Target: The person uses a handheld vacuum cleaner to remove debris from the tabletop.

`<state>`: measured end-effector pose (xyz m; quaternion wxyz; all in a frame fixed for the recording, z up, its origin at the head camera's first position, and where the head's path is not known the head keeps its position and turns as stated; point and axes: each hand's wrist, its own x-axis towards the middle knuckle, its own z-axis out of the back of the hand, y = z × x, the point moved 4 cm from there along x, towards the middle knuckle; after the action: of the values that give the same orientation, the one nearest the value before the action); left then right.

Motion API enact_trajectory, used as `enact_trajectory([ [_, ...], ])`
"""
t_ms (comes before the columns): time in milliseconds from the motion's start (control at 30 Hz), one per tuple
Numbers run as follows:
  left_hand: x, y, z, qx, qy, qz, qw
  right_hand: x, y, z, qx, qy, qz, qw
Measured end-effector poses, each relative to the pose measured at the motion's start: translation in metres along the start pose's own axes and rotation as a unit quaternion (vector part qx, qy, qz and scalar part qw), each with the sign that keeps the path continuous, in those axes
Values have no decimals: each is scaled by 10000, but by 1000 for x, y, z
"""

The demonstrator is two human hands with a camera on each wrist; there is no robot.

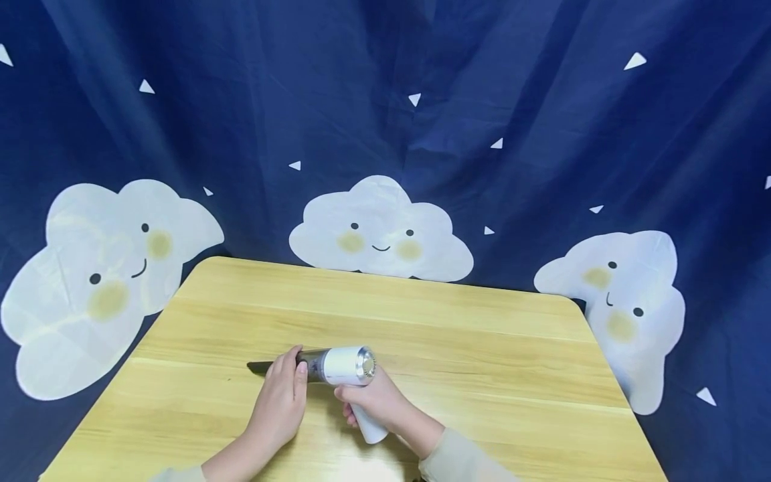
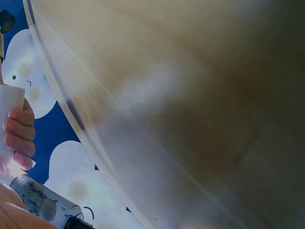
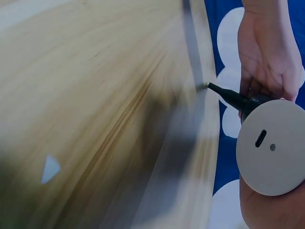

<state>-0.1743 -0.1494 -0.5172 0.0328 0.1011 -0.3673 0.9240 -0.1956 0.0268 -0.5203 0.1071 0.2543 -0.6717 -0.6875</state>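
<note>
A white handheld vacuum cleaner (image 1: 346, 366) with a silver rear end is held just over the table, its long black nozzle (image 1: 259, 367) pointing left. My right hand (image 1: 378, 400) grips its white handle (image 1: 369, 428); in the left wrist view the fingers (image 2: 20, 129) curl round that handle. Around the front, where the nozzle meets the clear dust cup (image 2: 40, 200), my left hand (image 1: 281, 395) holds on with thumb and fingers on opposite sides. The right wrist view shows the round handle base (image 3: 271, 164) with a slot, and the left hand (image 3: 267, 57) behind it.
The light wooden table (image 1: 470, 348) has rounded far corners. Behind it hangs a dark blue curtain (image 1: 361, 87) printed with smiling clouds and white triangles, close along the far edge and both sides.
</note>
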Motion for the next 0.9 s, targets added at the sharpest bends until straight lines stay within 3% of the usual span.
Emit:
enact_trajectory([
  [300, -4, 7, 9, 26, 29, 149, 9999, 7, 1, -11, 107, 128, -23, 9999],
  [567, -7, 13, 22, 163, -206, 122, 9996, 15, 1, -25, 213, 336, 54, 9992],
  [900, -2, 14, 14, 17, -98, 101, 9999, 14, 1, -18, -68, 132, -13, 9999],
])
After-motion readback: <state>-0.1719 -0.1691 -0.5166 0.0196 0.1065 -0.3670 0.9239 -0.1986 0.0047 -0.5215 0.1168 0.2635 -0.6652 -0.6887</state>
